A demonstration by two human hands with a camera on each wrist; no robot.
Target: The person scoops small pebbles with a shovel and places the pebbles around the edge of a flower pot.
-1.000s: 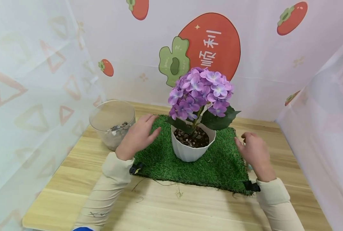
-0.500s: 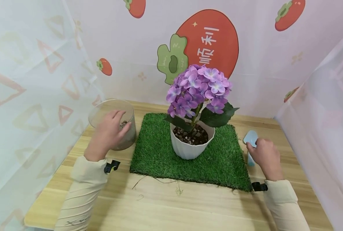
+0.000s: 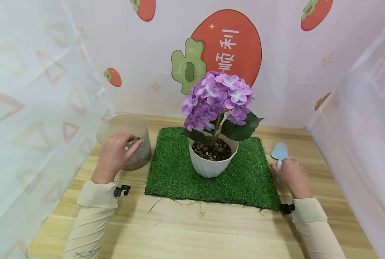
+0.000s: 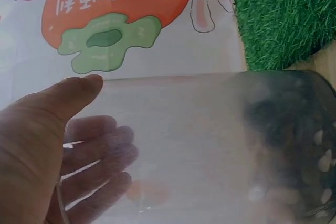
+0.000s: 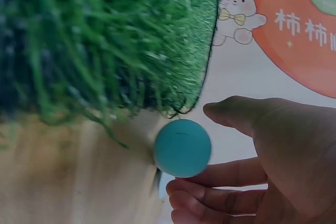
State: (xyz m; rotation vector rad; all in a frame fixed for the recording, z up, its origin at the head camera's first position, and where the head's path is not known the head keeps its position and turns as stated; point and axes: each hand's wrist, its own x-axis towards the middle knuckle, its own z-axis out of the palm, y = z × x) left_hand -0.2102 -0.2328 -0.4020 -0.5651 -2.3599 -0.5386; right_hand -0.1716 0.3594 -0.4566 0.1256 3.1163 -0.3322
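My left hand (image 3: 112,156) is at the clear container (image 3: 138,163), which has small stones in its bottom. In the left wrist view the thumb lies at the container's outline, and the spread fingers (image 4: 102,156) show through its clear wall. My right hand (image 3: 294,176) is at the light-blue trowel (image 3: 280,151), which lies right of the grass mat. In the right wrist view the round teal end of its handle (image 5: 182,148) shows between thumb and fingers, with a gap on the thumb side.
Purple hydrangea flowers (image 3: 219,100) rise from a white pot (image 3: 208,169) of soil and pebbles. It stands on the artificial grass mat (image 3: 173,172), which lies on the wooden table (image 3: 195,230). Printed cloth walls (image 3: 283,64) enclose the table at the back and sides.
My left hand has moved left from the mat's edge to the container, dipping lower at its rim. My right hand has moved from beside the mat to the trowel.
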